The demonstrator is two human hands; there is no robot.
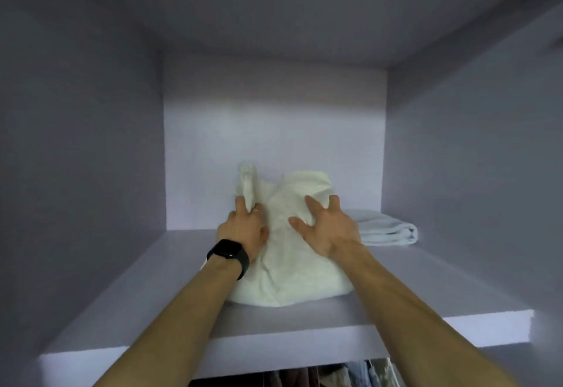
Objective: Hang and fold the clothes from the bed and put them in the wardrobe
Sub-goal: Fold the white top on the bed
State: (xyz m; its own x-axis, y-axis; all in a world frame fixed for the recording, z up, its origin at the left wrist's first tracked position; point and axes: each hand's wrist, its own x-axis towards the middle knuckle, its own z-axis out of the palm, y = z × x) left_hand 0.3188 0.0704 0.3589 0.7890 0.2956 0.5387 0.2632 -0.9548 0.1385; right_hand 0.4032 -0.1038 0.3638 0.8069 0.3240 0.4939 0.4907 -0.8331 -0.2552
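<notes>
Wardrobe shelf (396,304), pale lilac, seen from the front. At its middle lies a cream garment (292,264), loosely bunched, its front edge short of the shelf's lip. My left hand (243,225), a black watch (228,254) on its wrist, lies against the garment's left side and grips an upright fold at its rear left. My right hand (329,228) rests on the garment's upper right, fingers spread and pressed into the cloth. A folded white towel (387,229) lies just beside, to the right. Hanging clothes (350,374) show below the shelf
</notes>
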